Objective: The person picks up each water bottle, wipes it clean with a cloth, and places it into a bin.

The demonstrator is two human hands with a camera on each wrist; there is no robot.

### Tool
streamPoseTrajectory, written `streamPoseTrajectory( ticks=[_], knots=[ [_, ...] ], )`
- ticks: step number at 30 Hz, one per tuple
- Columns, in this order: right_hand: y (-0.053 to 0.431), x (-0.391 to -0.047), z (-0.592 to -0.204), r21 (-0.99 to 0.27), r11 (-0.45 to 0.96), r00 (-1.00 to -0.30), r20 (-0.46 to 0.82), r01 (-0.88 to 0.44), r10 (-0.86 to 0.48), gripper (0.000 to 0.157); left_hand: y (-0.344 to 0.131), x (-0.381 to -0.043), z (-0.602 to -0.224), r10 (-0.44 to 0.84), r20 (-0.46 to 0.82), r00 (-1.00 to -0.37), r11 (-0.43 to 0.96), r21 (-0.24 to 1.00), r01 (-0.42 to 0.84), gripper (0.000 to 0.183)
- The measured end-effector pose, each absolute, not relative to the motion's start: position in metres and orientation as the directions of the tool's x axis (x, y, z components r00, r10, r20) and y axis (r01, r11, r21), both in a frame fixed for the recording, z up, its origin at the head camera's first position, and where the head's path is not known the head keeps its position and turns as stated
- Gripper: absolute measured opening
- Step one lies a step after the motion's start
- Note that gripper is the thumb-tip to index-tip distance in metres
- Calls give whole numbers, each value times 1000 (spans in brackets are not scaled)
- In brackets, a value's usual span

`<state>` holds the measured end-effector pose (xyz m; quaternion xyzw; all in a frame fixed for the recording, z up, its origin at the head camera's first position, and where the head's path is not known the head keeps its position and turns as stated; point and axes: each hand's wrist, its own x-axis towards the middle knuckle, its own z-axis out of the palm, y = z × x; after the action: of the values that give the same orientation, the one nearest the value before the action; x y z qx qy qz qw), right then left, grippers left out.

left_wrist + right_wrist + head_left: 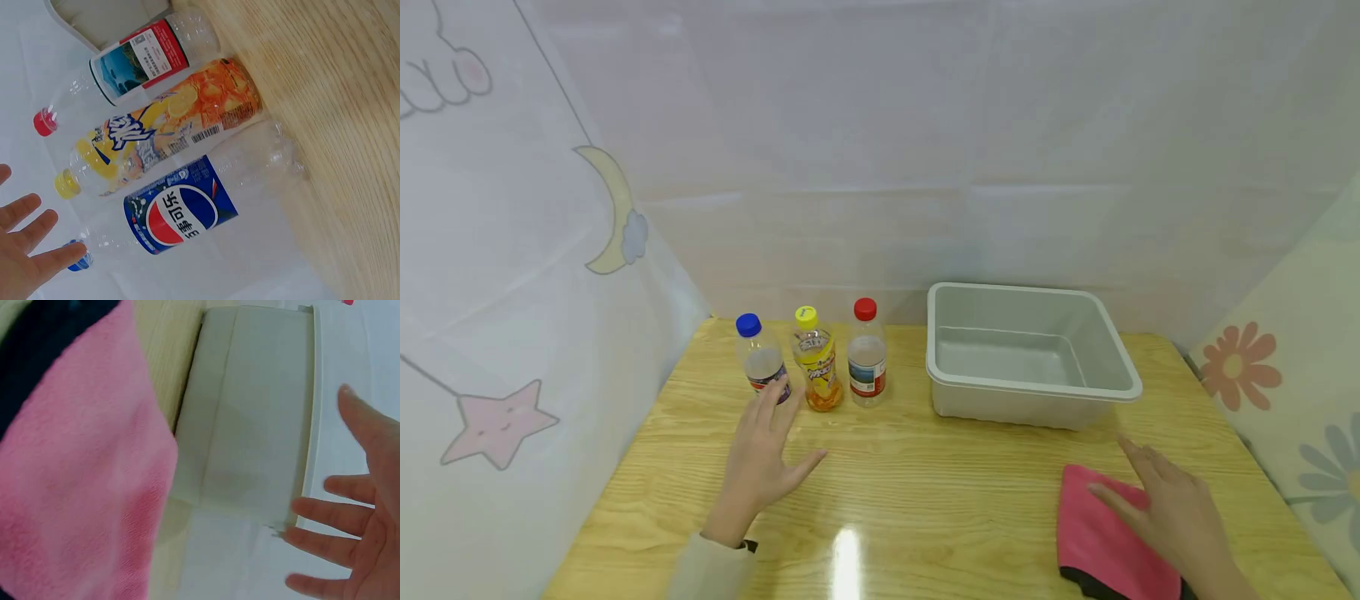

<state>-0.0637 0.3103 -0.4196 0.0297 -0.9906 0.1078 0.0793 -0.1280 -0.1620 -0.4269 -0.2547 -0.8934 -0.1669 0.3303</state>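
Note:
My left hand (763, 458) hovers in front of the bottles, fingers spread, holding nothing. Nearest to it stands a Pepsi bottle (181, 209) with a blue cap, partly hidden by the fingers in the head view. Beside it are an upright yellow-capped drink bottle (818, 367) with some orange showing low down and a red-capped water bottle (867, 358). On the right, my right hand (1180, 508) is held over a pink cloth (1097, 533) with a dark edge. Its fingers are extended, with nothing in them; the right wrist view shows the cloth (87, 469) apart from the fingers.
A light grey plastic bin (1033, 408) stands right of the bottles at the back of the wooden table (925, 500). White sheeting (850, 167) hangs behind the table and along both sides, printed with a moon, a star and flowers.

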Motion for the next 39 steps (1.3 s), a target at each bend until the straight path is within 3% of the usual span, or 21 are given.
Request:
streamPoseTrajectory(
  ticks=[3,6,10,19,25,32,39],
  knots=[
    [315,-65,-420,-210,978,-999,-40,8,0,83,-166,-129,-426,326,730,-601,805,119,581,75],
    [319,-66,-427,-211,974,-976,-216,78,32,90,-168,-129,-425,304,760,-574,801,122,586,72],
    [322,-67,-440,-223,966,-940,-337,131,50,101,-172,-129,-423,267,779,-567,794,155,587,67],
    [328,-67,-470,-228,974,-959,-276,-5,-70,117,-178,-131,-419,238,801,-549,798,160,581,65],
    [332,-67,-489,-254,959,-962,-202,-127,-181,118,-184,-130,-417,198,798,-570,807,197,556,64],
    [328,-68,-499,-263,962,-955,-257,-76,-146,116,-189,-135,-414,124,818,-561,813,241,531,64],
    [323,-70,-499,-249,967,-961,-250,-51,-115,111,-199,-147,-409,-16,817,-576,796,359,488,56]
  ],
)
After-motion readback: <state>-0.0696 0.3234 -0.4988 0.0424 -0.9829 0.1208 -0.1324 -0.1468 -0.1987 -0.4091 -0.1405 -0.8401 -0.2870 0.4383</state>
